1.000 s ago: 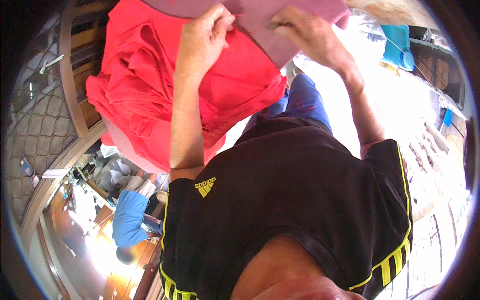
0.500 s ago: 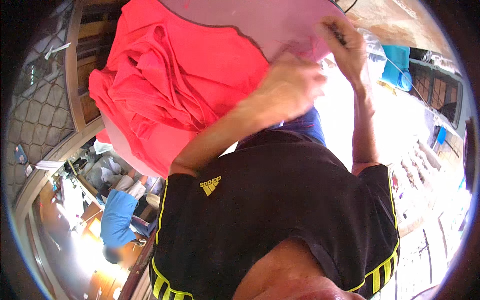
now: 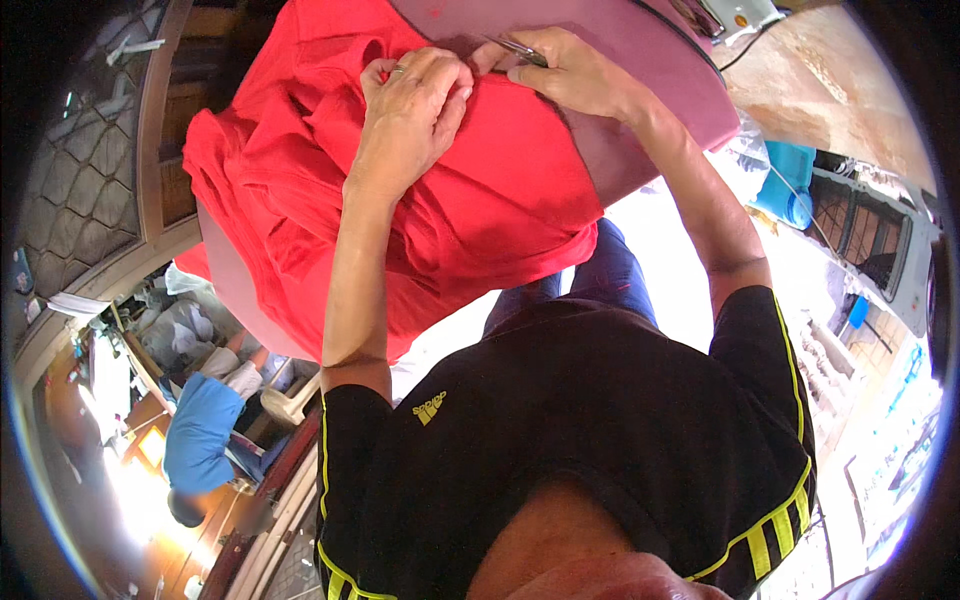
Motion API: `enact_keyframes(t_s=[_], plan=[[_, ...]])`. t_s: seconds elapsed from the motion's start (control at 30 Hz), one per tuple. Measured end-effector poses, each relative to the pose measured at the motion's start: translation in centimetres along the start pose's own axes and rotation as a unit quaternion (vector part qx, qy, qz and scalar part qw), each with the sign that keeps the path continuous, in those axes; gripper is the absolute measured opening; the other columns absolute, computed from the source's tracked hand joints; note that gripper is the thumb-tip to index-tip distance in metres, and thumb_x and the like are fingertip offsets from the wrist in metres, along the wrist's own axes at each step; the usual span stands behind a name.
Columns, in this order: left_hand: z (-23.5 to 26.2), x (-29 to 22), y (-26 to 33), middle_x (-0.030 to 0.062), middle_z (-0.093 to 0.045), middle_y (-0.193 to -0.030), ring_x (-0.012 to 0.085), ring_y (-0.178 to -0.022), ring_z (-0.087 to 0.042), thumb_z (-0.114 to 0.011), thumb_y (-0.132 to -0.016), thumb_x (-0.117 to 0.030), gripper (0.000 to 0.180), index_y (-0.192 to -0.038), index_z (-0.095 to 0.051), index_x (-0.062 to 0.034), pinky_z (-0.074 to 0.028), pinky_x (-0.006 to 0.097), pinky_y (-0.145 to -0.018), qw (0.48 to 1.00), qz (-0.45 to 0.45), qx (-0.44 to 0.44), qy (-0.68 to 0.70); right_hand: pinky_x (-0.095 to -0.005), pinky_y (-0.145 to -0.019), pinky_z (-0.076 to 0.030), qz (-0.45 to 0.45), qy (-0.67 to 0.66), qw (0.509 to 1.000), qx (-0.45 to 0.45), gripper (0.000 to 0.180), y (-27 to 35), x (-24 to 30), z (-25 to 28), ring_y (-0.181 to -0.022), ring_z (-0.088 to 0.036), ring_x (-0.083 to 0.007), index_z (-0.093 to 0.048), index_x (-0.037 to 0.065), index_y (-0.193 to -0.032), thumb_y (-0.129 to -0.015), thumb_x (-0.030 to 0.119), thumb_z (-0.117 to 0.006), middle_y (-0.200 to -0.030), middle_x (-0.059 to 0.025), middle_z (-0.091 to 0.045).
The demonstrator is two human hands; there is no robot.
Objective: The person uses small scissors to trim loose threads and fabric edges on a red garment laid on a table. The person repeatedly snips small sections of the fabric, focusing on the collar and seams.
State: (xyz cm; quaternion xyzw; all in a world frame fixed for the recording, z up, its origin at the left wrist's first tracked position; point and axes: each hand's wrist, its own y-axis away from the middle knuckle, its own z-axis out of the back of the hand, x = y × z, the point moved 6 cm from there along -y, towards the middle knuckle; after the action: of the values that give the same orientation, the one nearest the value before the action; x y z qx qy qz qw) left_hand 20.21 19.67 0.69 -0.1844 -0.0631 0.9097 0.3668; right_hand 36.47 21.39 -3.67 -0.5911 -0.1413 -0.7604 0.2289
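Observation:
A red knit garment or cloth point(image 3: 510, 170) lies bunched over a mauve tabletop point(image 3: 655, 90). My left hand point(image 3: 408, 120) presses on its far edge with curled fingers, pinching the fabric; a ring is on one finger. Just to the right of it is my right hand point(image 3: 575, 75), closed around small metal thread snips point(image 3: 524, 50). Its thumb and fingertips meet at the cloth's edge near my left fingers. Whether a thread is between the fingertips is too small to make out.
At the top right a pale machine part point(image 3: 740, 15) and a dark cable sit beyond the table edge. A blue container point(image 3: 787, 185) and a clear plastic bag stand right. At lower left, another person in a blue shirt point(image 3: 203, 430) bends near bags and a stool.
Both hands have moved left from the table's right edge onto the cloth's far edge. The cloth's right part now spreads farther right and nearer me.

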Motion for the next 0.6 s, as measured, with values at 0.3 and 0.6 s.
enact_keyframes(t_s=[0.3, 0.6], plan=[[-0.8, -0.2, -0.6, 0.0069, -0.063, -0.106, 0.0252, -0.114, -0.057, -0.073, -0.079, -0.020, 0.033, -0.109, -0.064, -0.0111, -0.035, 0.054, -0.097, 0.998, -0.007, 0.031, -0.049, -0.0237, -0.075, -0.050, -0.036, 0.011, 0.993, -0.108, 0.025, 0.6, -2.8, 1.6, -0.086, -0.060, -0.0058, -0.066, 0.002, -0.120, -0.098, 0.012, -0.063, -0.096, -0.0002, -0.069], [-1.7, 0.0, -1.9, 0.0024, -0.062, -0.099, 0.0239, -0.106, -0.058, -0.073, -0.076, -0.016, 0.018, -0.092, -0.064, -0.0128, -0.035, 0.054, -0.098, 0.998, 0.017, 0.059, -0.024, -0.0206, -0.058, -0.034, -0.063, -0.090, 0.990, -0.087, 0.023, 0.8, -2.8, 1.6, -0.064, -0.044, -0.0024, -0.070, 0.006, -0.118, -0.099, 0.012, -0.060, -0.090, 0.0065, -0.069]])
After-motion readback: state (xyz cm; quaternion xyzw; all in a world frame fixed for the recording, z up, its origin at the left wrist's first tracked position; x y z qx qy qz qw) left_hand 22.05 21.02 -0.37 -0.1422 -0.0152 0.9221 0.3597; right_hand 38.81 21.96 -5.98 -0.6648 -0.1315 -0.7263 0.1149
